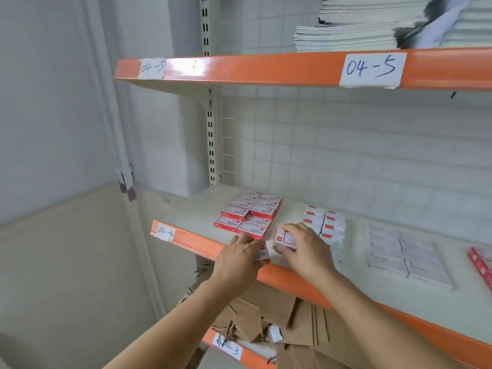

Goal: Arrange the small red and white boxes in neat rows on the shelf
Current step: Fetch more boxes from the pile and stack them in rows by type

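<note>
Risk of nudging the two-column block of red and white boxes (249, 214) at frame centre crooked, left hand (241, 258) and right hand (300, 247) each clutching one box at the shelf (186, 239) edge.

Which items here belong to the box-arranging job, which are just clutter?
Job:
- small red and white boxes in rows
- box in left hand
- box in right hand
- orange-edged shelf marked 04-4

Clutter:
- white packets
- stacked grey paper
- brown cardboard below

Boxes (249, 213) on shelf (292, 209); packets (326, 226) rightward
</note>
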